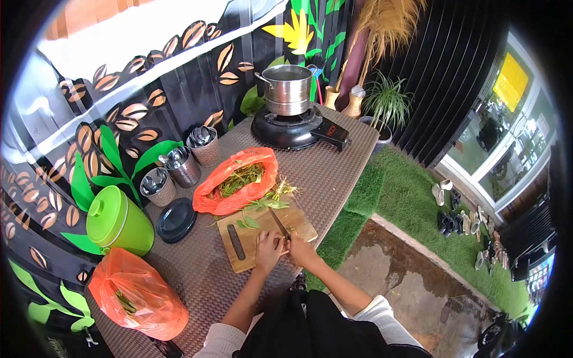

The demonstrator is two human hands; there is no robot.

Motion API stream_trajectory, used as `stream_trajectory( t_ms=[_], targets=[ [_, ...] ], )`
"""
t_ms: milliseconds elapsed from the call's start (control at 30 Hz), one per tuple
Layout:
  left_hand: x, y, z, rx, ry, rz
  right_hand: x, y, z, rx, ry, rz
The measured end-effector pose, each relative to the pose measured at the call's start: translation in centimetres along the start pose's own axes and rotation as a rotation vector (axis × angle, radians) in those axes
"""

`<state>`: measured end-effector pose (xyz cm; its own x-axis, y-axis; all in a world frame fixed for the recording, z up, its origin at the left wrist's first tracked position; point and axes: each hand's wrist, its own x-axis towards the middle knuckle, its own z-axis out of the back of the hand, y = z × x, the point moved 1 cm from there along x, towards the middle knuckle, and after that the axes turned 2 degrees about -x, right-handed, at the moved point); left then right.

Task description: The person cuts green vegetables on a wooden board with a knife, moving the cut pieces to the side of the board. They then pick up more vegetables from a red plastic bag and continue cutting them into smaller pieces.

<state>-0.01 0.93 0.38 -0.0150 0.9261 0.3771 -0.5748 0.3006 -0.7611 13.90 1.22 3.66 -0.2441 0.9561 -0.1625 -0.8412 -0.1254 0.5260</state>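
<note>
My right hand (302, 250) is closed round the handle of a knife (278, 221), whose dark blade points away from me over a wooden cutting board (306, 227). Beside it, my left hand (268, 250) has its fingers curled together at the board's near side. Whatever it pinches is too small to make out. Green leaves (248, 222) lie on the board, and a bunch of pale stems and roots (283, 190) rests at its far edge. Just beyond, an open orange plastic bag (205, 200) holds leafy greens (239, 179).
A metal pot (287, 95) stands on a black portable stove (285, 135) at the table's far end. Left are cutlery holders (187, 175), a dark plate (176, 220), a green lidded container (122, 222) and another orange bag (140, 298). Shoes (450, 222) line the grass right.
</note>
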Motion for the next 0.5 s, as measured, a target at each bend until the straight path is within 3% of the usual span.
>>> stream_trajectory(
  t_ms=[200,367,500],
  targets=[
    [-0.2,-1.5,0.2,0.083,-0.088,-0.045,-1.2,0.9,-0.8,-0.049,-0.042,-0.070],
    [0.5,-0.4,0.8,-0.097,-0.064,0.024,0.5,-1.1,0.0,0.008,-0.055,0.127],
    [0.6,-0.4,0.9,-0.212,-0.085,0.127,-1.9,1.1,0.2,-0.035,-0.049,0.037]
  ],
)
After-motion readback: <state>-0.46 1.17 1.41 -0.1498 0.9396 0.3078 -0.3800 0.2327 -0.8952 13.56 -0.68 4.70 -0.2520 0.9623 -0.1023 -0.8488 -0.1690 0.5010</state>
